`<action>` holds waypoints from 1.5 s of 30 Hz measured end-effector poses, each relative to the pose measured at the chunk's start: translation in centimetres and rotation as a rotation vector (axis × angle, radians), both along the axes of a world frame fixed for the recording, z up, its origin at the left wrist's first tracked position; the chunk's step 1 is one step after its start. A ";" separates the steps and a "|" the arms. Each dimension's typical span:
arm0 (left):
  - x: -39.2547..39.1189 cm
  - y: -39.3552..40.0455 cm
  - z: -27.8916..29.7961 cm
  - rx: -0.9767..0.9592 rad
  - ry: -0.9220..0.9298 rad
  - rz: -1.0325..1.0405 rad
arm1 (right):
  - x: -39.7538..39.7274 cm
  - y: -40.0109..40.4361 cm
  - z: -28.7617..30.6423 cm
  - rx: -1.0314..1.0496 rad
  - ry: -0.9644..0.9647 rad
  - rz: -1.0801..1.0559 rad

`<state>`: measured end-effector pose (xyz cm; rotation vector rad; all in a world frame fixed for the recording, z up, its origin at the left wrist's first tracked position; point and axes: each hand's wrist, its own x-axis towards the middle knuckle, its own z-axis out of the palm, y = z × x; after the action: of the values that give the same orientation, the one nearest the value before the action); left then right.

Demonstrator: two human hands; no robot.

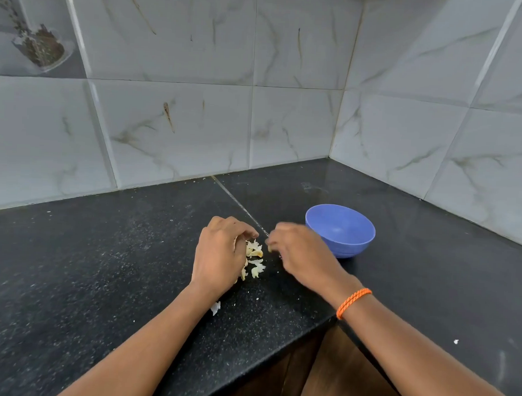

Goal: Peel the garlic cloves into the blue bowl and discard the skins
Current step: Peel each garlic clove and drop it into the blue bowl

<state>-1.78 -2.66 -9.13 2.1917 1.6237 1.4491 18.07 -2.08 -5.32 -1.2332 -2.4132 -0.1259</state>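
Note:
A small heap of pale garlic skins and cloves (pixel 255 258) lies on the black countertop (pixel 103 266). My left hand (pixel 219 251) curls over the heap's left side, fingers bent around some of the pieces. My right hand (pixel 296 252) hovers just right of the heap with its fingertips pinched together on a small pale bit, blurred by motion. The blue bowl (pixel 341 230) stands upright right behind my right hand; the part of its inside that shows looks empty.
One loose skin (pixel 215 308) lies beside my left forearm and a white speck (pixel 456 341) sits at the right. Tiled walls (pixel 257 108) meet in a corner behind the bowl. The counter's front edge (pixel 278 349) runs under my arms, with brown cabinet below.

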 end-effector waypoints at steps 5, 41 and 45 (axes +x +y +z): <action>0.3 -0.1 -0.2 0.005 -0.002 0.000 | -0.2 0.5 -0.4 0.129 0.113 -0.040; 1.0 -0.9 0.3 -0.084 -0.076 0.079 | -0.1 0.5 -4.0 -0.208 0.853 0.086; 1.3 -0.8 0.2 -0.102 -0.146 0.071 | -0.6 0.5 -3.9 -0.269 0.972 0.103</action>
<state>-0.46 -3.50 -8.94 1.9446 1.7016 1.4699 17.50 -1.54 -9.25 -0.9378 -1.6397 0.6894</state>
